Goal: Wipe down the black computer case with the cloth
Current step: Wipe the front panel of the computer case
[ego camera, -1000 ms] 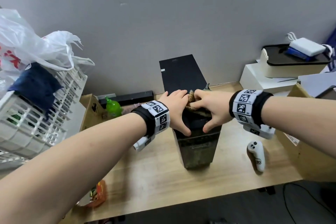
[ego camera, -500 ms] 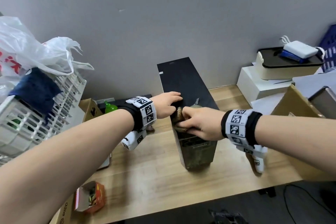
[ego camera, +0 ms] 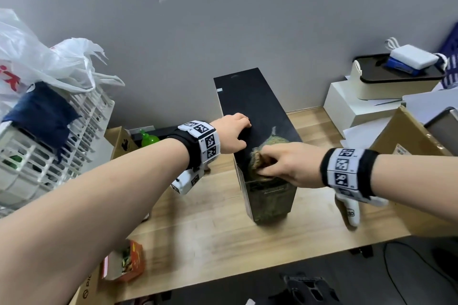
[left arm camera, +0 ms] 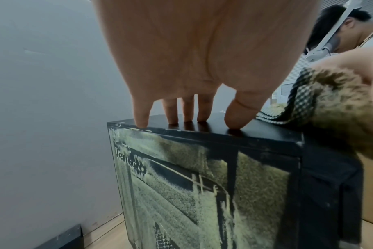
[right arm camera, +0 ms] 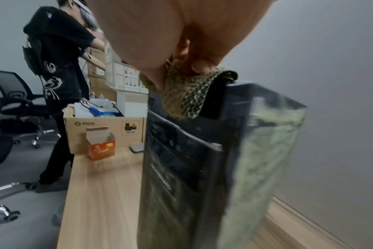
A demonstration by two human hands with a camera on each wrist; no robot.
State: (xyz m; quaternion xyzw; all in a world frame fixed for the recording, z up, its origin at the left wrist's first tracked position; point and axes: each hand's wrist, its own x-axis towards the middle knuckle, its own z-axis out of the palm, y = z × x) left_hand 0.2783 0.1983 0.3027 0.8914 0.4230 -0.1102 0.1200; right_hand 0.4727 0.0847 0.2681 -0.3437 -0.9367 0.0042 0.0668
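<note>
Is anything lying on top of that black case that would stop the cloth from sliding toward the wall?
Only the left hand, whose fingertips press on the left side of the computer case top. The right hand grips the cloth near the front edge; the top beyond it looks bare.

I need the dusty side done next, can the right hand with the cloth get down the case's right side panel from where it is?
Probably yes. The right hand grips the cloth at the computer case top's front edge; only a white controller lies on that side.
</note>
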